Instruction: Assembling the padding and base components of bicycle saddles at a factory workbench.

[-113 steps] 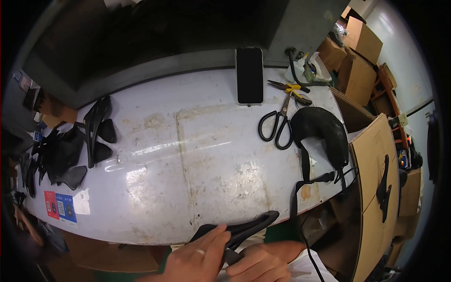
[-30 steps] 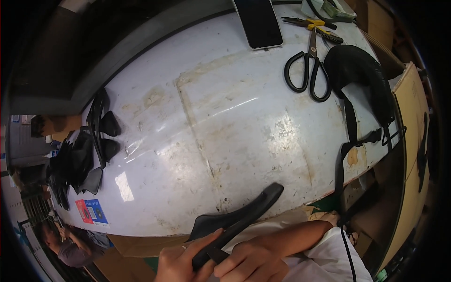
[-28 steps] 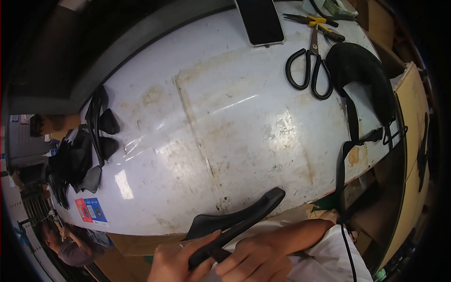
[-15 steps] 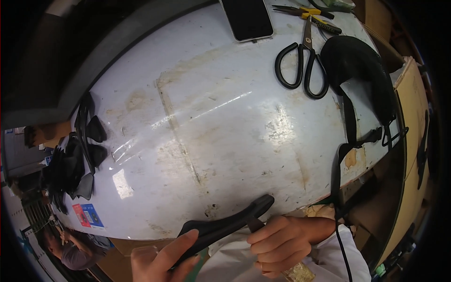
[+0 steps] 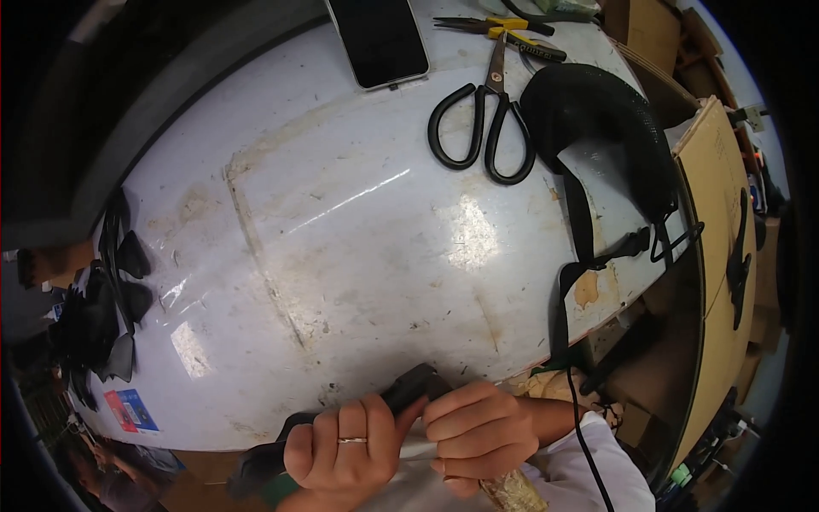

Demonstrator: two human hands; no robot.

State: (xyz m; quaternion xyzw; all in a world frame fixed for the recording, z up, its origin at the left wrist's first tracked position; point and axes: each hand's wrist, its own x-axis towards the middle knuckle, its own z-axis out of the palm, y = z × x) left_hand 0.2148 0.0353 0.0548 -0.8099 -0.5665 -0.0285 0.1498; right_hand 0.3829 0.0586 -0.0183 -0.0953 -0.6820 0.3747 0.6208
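Observation:
My left hand (image 5: 345, 445) is closed around a long black moulded piece (image 5: 411, 386) at the near edge of the table, a ring on one finger. One end of the piece sticks out past my knuckles, while much of its length is hidden under the hand. Right beside it, my right hand (image 5: 479, 433) grips a knife-like tool. The tool's handle (image 5: 516, 493), wrapped in something yellowish and clear, shows below my fist. Its flat dark blade (image 5: 438, 386) meets the end of the black piece; I cannot tell whether it cuts in.
Black-handled scissors (image 5: 490, 128), yellow-and-black pliers (image 5: 503, 27) and a phone (image 5: 380, 43) lie at the far side. A black mesh item with a strap (image 5: 597, 111) lies at the right, near a cardboard box (image 5: 712, 213). Several black pieces (image 5: 94, 316) are heaped at the left edge.
My left hand has moved right and up along the black piece, closing over it near my right hand. The blade now sits at the piece's end. The view has shifted, so the table items appear further left.

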